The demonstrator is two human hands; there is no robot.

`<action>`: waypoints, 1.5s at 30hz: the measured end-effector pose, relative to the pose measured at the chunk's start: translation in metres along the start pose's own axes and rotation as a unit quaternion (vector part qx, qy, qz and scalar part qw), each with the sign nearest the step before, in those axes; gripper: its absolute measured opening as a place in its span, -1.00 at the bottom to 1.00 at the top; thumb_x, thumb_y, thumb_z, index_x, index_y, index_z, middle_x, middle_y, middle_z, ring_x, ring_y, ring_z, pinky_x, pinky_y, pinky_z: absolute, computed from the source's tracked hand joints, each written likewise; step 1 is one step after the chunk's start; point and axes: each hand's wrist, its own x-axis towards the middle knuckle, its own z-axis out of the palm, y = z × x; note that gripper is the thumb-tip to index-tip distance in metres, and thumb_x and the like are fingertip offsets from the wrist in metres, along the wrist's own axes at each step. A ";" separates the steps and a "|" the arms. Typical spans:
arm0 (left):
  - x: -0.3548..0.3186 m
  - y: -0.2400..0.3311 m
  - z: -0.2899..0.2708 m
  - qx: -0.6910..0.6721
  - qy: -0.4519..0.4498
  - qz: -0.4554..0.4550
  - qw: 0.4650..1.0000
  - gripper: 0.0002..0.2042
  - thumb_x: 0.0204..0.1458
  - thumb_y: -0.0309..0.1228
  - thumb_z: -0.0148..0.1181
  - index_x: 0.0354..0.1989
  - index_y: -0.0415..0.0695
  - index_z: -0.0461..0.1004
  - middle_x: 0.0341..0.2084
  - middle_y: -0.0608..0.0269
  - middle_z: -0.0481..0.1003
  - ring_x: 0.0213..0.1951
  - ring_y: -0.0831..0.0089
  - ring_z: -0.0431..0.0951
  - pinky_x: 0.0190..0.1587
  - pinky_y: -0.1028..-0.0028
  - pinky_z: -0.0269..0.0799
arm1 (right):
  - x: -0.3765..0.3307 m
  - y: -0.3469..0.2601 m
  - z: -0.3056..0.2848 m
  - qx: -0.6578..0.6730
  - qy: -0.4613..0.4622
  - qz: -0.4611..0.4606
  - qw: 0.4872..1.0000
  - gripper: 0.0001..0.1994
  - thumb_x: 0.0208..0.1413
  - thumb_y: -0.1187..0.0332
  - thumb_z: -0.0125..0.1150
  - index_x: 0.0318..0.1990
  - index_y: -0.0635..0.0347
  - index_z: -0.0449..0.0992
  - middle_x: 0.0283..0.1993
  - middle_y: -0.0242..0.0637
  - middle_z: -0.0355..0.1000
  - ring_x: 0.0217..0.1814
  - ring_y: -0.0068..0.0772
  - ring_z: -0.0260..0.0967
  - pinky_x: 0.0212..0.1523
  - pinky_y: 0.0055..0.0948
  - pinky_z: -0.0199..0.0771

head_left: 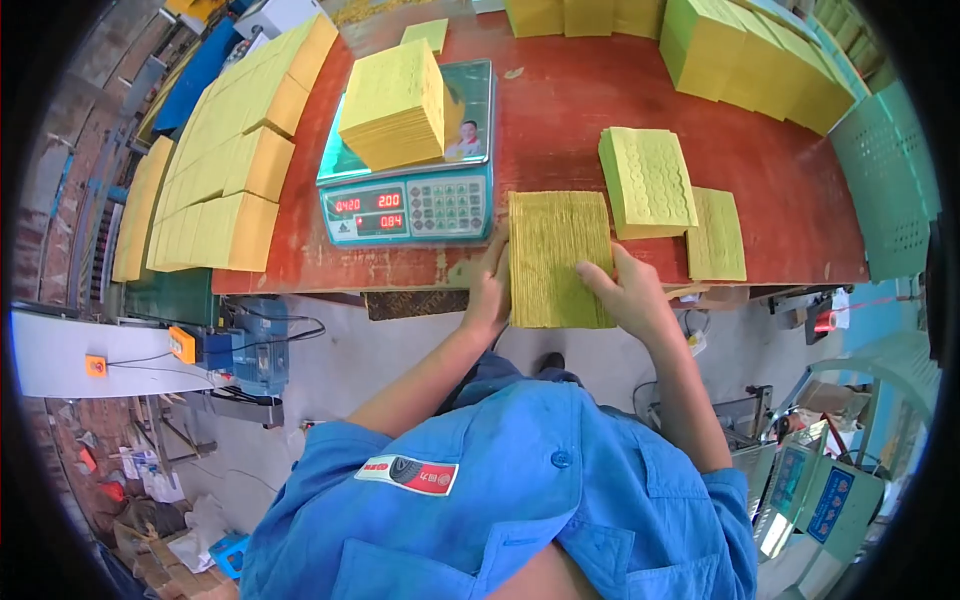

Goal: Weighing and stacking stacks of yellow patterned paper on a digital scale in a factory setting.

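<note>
Between my two hands is a thick stack of yellow paper sheets (560, 262), its ridged sheet edges facing up. My left hand (489, 290) presses on its left side, fingers partly hidden behind it. On the right side, my right hand (630, 290) grips with the thumb laid over the edges. The stack is at the near edge of the red table (545, 110). Left of it, a teal digital scale (408, 208) with lit red digits carries another yellow paper stack (395, 105). To the right lie a smaller embossed paper stack (648, 180) and a thin pile of sheets (716, 235).
Rows of yellow stacks (225, 150) line the table's left side. More stacks (750, 60) stand at the back right, beside a green perforated panel (888, 180). A loose yellow pad (425, 36) lies behind the scale. A blue motor (260, 345) sits below left.
</note>
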 end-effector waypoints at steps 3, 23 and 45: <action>0.003 0.005 0.009 -0.101 0.004 -0.057 0.993 -0.62 0.33 -0.39 -0.16 0.24 -0.30 0.30 0.15 0.08 0.40 0.14 0.37 0.40 0.22 0.44 0.25 | 0.004 0.000 0.007 -0.008 -0.006 -0.021 1.000 -0.42 0.08 0.14 0.31 0.10 0.45 0.36 -0.09 0.17 0.51 0.02 -0.02 0.50 0.00 -0.22 0.46; -0.020 -0.027 -0.023 -0.001 -0.107 0.096 0.990 -0.45 0.33 -0.24 -0.16 0.41 -0.24 0.01 0.30 0.13 0.20 0.30 0.38 0.19 0.33 0.35 0.07 | -0.029 0.069 0.075 0.170 0.064 -0.184 0.966 -0.23 -0.03 0.49 0.26 0.38 0.32 0.06 0.44 0.03 0.03 0.53 0.00 -0.10 0.46 -0.12 -0.11; 0.089 0.323 -0.104 0.075 -0.241 -0.010 0.968 -0.40 0.15 0.01 0.09 0.26 -0.13 0.28 0.19 0.18 0.38 0.20 0.38 0.39 0.16 0.25 0.37 | 0.141 -0.135 0.041 0.600 -0.320 -0.187 0.709 -0.35 0.10 0.20 0.21 0.28 0.34 0.20 0.22 -0.11 0.35 0.24 -0.22 0.33 0.23 -0.18 0.34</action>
